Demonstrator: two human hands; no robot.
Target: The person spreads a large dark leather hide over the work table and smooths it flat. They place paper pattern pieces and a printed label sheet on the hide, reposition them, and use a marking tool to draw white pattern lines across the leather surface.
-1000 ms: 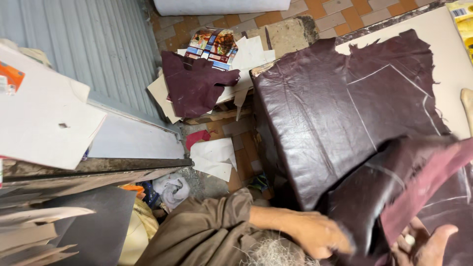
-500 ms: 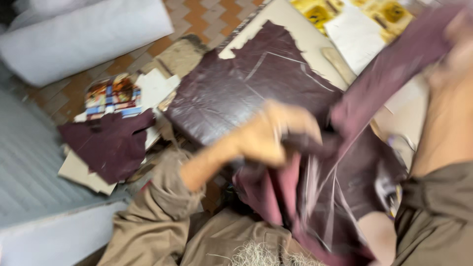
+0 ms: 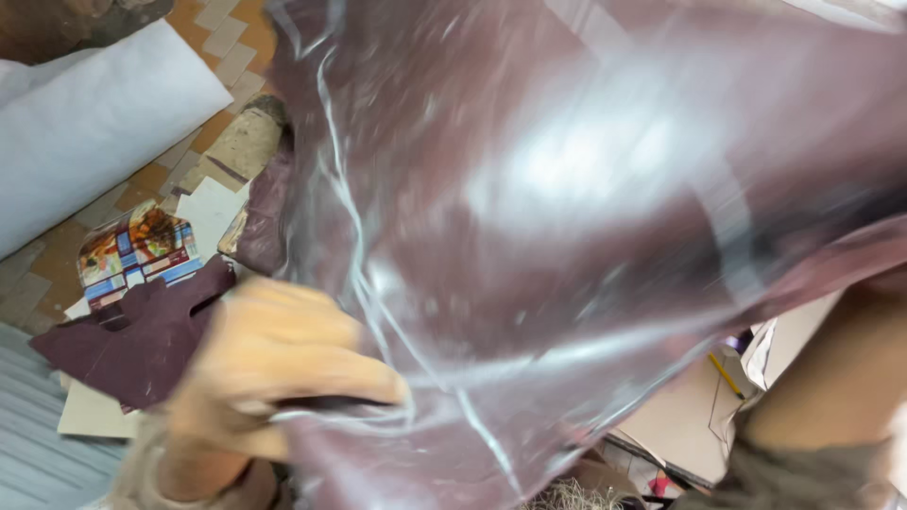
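A large sheet of dark maroon leather point(image 3: 567, 208) is lifted close to the camera and fills most of the view, blurred, with pale drawn lines on its glossy face. My left hand point(image 3: 274, 368) grips its lower left edge, fingers closed over the fold. Of my right side only the forearm and sleeve point(image 3: 831, 397) show at the lower right; the right hand itself is hidden behind the leather, so what it holds is not visible.
On the tiled floor at the left lie a smaller maroon leather scrap point(image 3: 142, 340), a colourful printed paper point(image 3: 137, 250) and pale card pieces point(image 3: 213, 212). A white roll point(image 3: 94, 123) lies at the upper left. A pale board with a yellow pencil point(image 3: 726, 375) shows lower right.
The leather sheet has been raised from the pile up toward the camera and now covers the view. My left hand has swung left and down with its edge; the view tilted.
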